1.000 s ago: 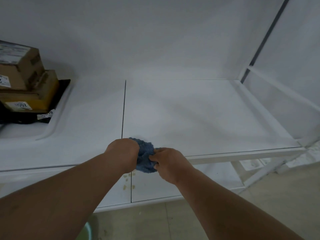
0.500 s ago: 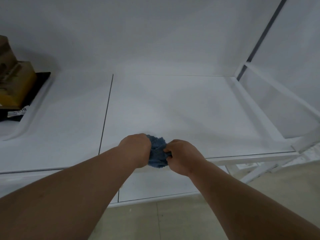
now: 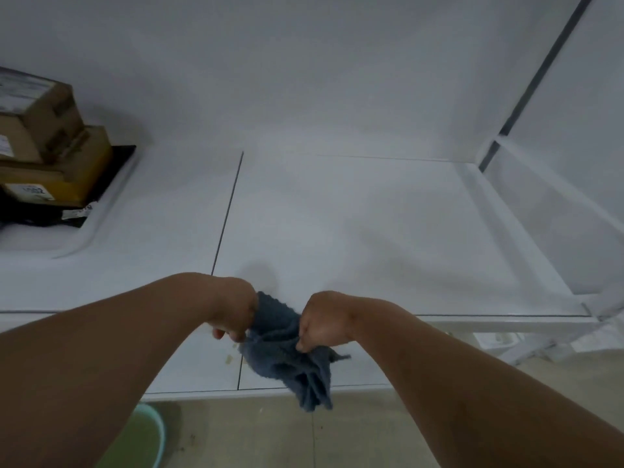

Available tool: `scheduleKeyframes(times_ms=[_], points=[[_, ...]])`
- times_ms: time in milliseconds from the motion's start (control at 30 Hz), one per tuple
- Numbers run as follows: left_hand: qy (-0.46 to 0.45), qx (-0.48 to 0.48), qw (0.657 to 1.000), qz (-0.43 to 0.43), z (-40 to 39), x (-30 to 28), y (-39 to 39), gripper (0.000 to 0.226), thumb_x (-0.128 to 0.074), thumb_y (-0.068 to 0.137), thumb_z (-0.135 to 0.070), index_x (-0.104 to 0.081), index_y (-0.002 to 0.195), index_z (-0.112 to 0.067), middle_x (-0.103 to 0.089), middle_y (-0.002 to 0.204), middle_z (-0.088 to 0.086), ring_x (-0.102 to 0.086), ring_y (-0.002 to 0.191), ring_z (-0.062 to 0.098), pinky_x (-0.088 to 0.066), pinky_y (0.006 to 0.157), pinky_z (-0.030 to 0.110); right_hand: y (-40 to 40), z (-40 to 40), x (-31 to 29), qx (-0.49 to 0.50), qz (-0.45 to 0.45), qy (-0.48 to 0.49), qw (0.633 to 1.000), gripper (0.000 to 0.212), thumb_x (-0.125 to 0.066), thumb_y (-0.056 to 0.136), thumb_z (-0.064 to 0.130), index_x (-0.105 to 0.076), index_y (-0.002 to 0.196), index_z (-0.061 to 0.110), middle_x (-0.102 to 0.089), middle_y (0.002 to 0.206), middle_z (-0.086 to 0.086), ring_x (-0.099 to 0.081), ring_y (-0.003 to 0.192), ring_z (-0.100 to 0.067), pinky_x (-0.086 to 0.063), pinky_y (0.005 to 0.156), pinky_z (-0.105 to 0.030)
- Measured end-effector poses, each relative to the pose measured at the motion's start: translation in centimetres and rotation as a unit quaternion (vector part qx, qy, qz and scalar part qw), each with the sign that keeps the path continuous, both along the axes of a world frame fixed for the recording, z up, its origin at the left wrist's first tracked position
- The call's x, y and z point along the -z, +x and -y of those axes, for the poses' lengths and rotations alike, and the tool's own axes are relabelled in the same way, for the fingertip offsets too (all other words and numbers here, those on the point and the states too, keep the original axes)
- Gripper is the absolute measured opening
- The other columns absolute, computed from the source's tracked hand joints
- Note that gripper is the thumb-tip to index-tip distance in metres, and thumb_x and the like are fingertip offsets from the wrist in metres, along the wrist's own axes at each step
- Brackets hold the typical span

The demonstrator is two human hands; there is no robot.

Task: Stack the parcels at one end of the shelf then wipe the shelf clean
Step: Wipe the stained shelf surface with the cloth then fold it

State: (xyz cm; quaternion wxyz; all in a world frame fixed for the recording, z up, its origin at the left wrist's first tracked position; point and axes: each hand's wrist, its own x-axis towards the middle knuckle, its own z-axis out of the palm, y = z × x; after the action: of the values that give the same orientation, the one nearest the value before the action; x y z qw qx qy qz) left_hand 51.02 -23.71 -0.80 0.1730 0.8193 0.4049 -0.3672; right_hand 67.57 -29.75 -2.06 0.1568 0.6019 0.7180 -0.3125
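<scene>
While both fists clench the blue cloth [image 3: 287, 349] at the shelf's [image 3: 371, 238] front edge, I see from the head camera the left hand [image 3: 233, 315] and right hand [image 3: 324, 324] holding it stretched crosswise, its tail hanging below. Stacked parcels [image 3: 47, 140] sit far left; I judge the bare surface beyond equally near both hands.

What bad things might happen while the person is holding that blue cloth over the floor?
1. Both hands, left hand and right hand, grip the blue cloth past the shelf's front edge. If it is wet, drips may hit the floor, missing the green basin off to the left.
2. A loose end hangs down; a slack grip might drop the cloth.
3. Wiping far left might nudge the stacked parcels.
</scene>
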Motion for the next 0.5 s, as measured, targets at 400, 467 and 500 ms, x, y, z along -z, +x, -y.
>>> scheduleKeyframes(times_ms=[400,467,500], points=[[-0.01,-0.204,0.957,0.204,2.6,-4.9,-1.9,0.03,-0.072,0.081,-0.025,-0.063,0.109,-0.018,-0.062,0.118,0.002,-0.057,0.106,0.018,-0.048,0.093,0.032,-2.9,0.5,-6.9,0.102,-0.143,0.128,0.976,0.031,-0.054,0.097,0.027,-0.073,0.111,0.007,-0.07,0.112,-0.008,-0.062,0.107,-0.023,-0.048,0.097,-0.034],[0.085,-0.154,0.972,0.154,3.0,-5.5,-2.2,0.016,-0.068,0.083,-0.029,-0.064,0.09,-0.016,-0.065,0.108,0.007,-0.056,0.093,0.018,-0.046,0.081,0.029,-3.0,0.4,-7.7,0.104,-0.155,0.146,0.972,0.032,-0.052,0.098,0.026,-0.071,0.11,0.003,-0.068,0.11,-0.01,-0.061,0.103,-0.022,-0.048,0.093,-0.034],[0.098,-0.161,0.97,0.153,3.1,-5.8,-2.5,0.014,-0.067,0.083,-0.026,-0.063,0.088,-0.013,-0.066,0.104,0.008,-0.057,0.089,0.017,-0.044,0.074,0.025,-3.0,0.4,-8.0,0.104,-0.168,0.15,0.969,0.033,-0.051,0.099,0.026,-0.069,0.109,0.0,-0.065,0.107,-0.011,-0.058,0.099,-0.022,-0.047,0.089,-0.034]])
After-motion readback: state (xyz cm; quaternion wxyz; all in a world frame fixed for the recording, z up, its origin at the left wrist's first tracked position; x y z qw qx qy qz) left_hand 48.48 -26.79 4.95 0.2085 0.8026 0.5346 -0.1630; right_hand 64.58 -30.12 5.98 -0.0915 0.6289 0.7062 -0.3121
